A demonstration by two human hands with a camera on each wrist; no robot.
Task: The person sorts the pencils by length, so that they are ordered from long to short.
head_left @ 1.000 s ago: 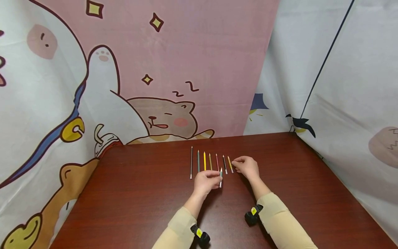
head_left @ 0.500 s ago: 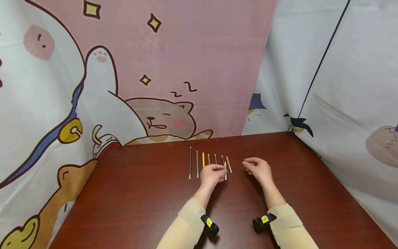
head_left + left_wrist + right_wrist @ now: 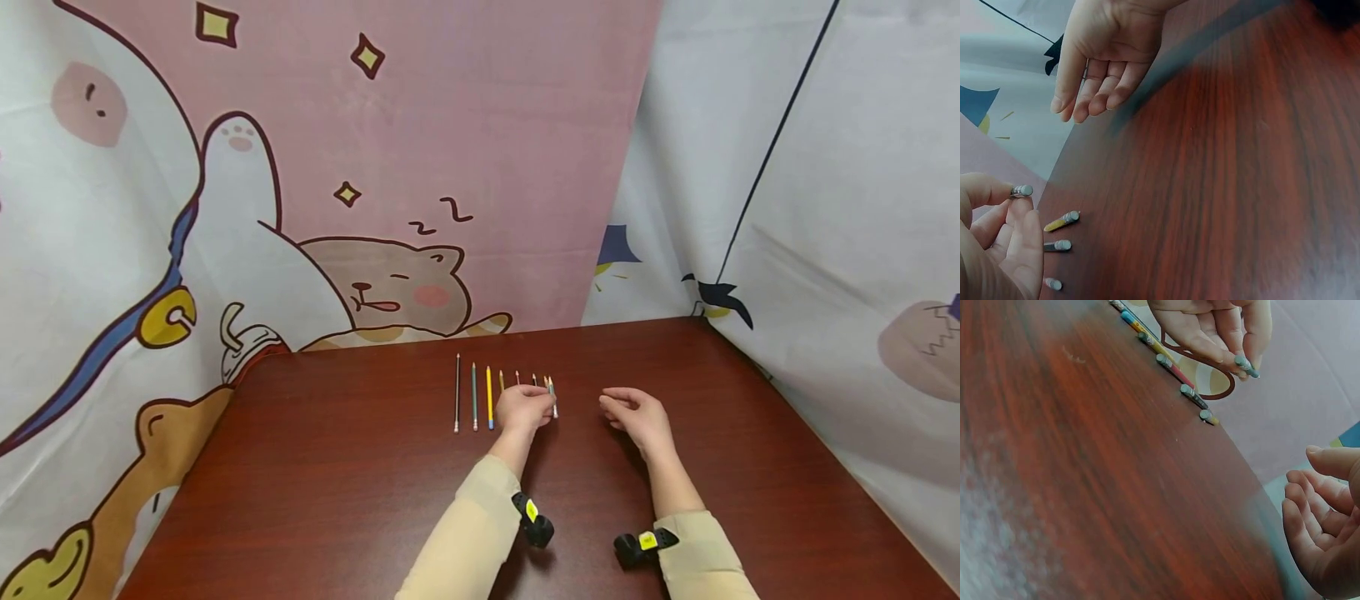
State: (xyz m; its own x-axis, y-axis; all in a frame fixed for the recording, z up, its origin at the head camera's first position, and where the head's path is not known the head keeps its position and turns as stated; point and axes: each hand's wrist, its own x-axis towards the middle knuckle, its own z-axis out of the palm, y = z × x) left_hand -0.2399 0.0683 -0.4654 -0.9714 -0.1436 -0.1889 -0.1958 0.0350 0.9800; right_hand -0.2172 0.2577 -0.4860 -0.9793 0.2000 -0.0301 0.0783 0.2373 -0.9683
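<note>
My left hand (image 3: 521, 410) pinches a short pencil (image 3: 553, 400) between thumb and fingers, above the right end of a row of pencils. Its eraser end (image 3: 1021, 191) faces the left wrist camera. The row, ordered long to short, starts with a dark pencil (image 3: 457, 396), then a teal pencil (image 3: 474, 398) and a yellow pencil (image 3: 490, 400). Beyond them the left hand partly covers a pink pencil (image 3: 1175, 370), a black pencil (image 3: 1194, 396) and a short yellow pencil (image 3: 1209, 417). My right hand (image 3: 639, 419) hovers to the right, loosely curved and holding nothing.
The pencils lie on a brown wooden table (image 3: 337, 483). A printed cloth (image 3: 525, 167) hangs behind it, and a white cloth (image 3: 825, 208) hangs along the right side. A black wrist camera (image 3: 534, 525) is strapped to the left sleeve.
The left hand has carried its pencil right and farther back, to the short end of the row. My right hand has drawn away to the right from the short yellow pencil.
</note>
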